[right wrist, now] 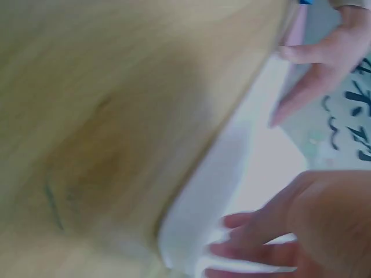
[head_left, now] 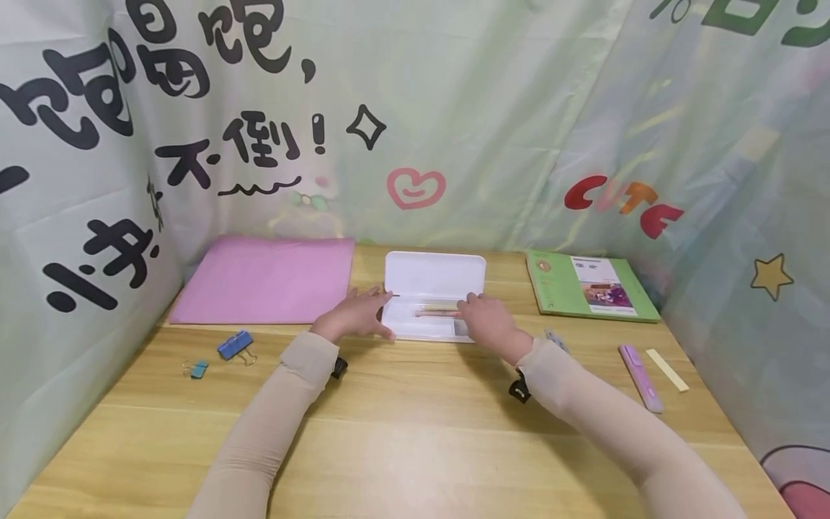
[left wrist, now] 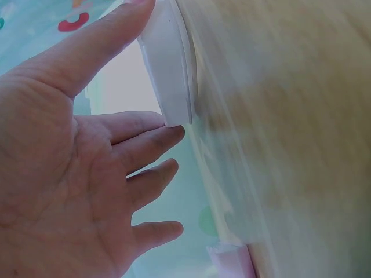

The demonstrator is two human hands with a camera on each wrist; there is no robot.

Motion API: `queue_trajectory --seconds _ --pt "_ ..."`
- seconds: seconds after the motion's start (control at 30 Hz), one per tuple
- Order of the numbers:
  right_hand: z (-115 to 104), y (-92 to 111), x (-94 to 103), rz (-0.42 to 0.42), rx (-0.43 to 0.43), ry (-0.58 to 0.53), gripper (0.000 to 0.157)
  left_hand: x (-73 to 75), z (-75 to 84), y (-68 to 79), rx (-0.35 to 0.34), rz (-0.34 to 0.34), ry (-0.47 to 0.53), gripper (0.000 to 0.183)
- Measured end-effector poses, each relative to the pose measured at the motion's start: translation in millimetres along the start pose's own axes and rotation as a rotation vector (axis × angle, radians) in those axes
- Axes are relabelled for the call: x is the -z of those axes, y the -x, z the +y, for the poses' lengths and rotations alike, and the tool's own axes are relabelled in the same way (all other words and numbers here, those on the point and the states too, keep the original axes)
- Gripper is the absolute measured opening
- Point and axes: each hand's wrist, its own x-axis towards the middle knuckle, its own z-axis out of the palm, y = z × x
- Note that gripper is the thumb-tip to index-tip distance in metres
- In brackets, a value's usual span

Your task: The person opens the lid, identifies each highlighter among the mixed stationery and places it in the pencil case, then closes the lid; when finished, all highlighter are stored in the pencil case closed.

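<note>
A white pencil case [head_left: 421, 329] lies on the table with its lid [head_left: 435, 275] raised at the back. Several slim pens or pencils [head_left: 437, 313] lie lengthwise inside it. My left hand [head_left: 353, 315] spans the case's left end, thumb near the front corner and nearly straight fingers at the back corner. In the left wrist view, fingertips touch the white end wall [left wrist: 171, 75], palm free. My right hand [head_left: 489, 322] reaches over the right end, fingers bent into the case beside the pencils' ends. Its fingertips [right wrist: 235, 249] are blurred; I cannot tell whether they pinch a pencil.
A pink folder [head_left: 269, 281] lies back left, with a blue binder clip [head_left: 235, 344] and a smaller teal clip [head_left: 198, 370] before it. To the right are a green book [head_left: 551, 288], a purple pen-shaped tool [head_left: 640, 378] and a pale strip [head_left: 667, 370]. Fabric walls enclose the table.
</note>
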Motion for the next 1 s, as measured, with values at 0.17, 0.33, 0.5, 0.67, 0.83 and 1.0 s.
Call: queue_trajectory --seconds 0.17,0.33,0.5,0.67,0.83,1.0 --pt "8.3 20.5 17.9 -0.119 -0.136 -0.033 0.002 1.2 0.6 0.7 -0.007 -0.004 0.016 0.099" --pt "20.9 41.2 28.7 -0.246 -0.223 -0.022 0.007 2.7 1.1 1.7 -0.009 -0.003 0.033 0.097" --pt "33.8 63.0 35.9 -0.38 -0.264 -0.048 0.017 2.0 0.3 1.3 -0.018 -0.003 0.019 0.097" --pt "42.0 75.8 36.9 -0.47 -0.298 -0.115 0.024 2.0 -0.9 0.7 -0.016 -0.007 0.019 0.098" --pt "42.8 81.0 33.8 -0.499 -0.304 -0.131 0.023 1.9 -0.9 0.2 -0.011 -0.01 0.016 0.098" --pt "41.3 84.9 27.9 -0.484 -0.285 -0.117 0.024 1.6 -1.2 -0.1 -0.01 -0.012 0.015 0.098"
